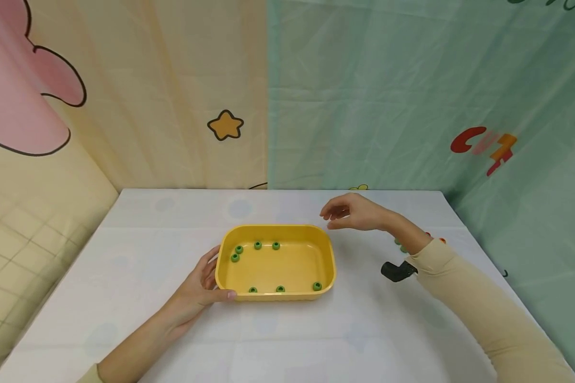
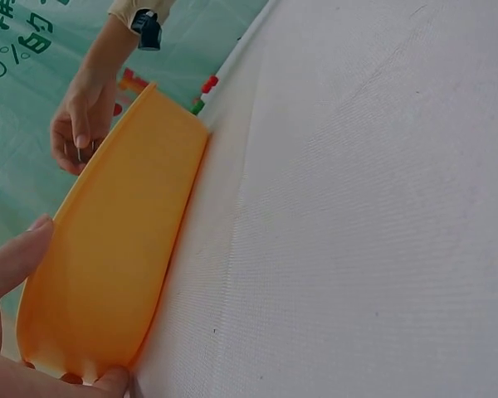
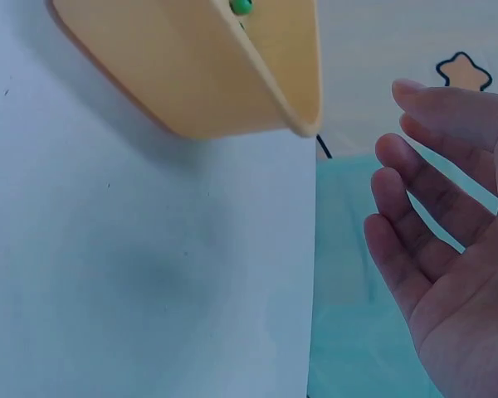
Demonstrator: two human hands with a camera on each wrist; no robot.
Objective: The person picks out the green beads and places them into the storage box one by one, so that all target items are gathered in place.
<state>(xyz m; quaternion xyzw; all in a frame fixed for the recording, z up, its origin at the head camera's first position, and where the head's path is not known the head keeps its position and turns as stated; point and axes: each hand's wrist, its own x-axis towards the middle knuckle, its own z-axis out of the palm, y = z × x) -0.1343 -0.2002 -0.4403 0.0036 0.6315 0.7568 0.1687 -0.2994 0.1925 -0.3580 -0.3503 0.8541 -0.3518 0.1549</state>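
Observation:
A yellow rectangular tray (image 1: 282, 268) sits on the table, with several small green beads (image 1: 276, 246) scattered along its inner edges. My left hand (image 1: 196, 298) grips the tray's left end, thumb at the front corner and fingers round the outer wall. In the left wrist view, the tray's outer side (image 2: 120, 249) shows between that thumb and the fingers. Past the tray's far right corner, my right hand (image 1: 356, 213) is raised with loosely bent fingers. The right wrist view shows its palm (image 3: 473, 307) facing inward and nothing in its grasp.
More small red and green beads (image 1: 397, 241) lie on the right of the table, partly hidden behind the right forearm. A black wrist device (image 1: 399, 272) juts from the right sleeve. The white-covered table (image 1: 287, 340) meets printed cloth walls (image 1: 354, 106) at its back.

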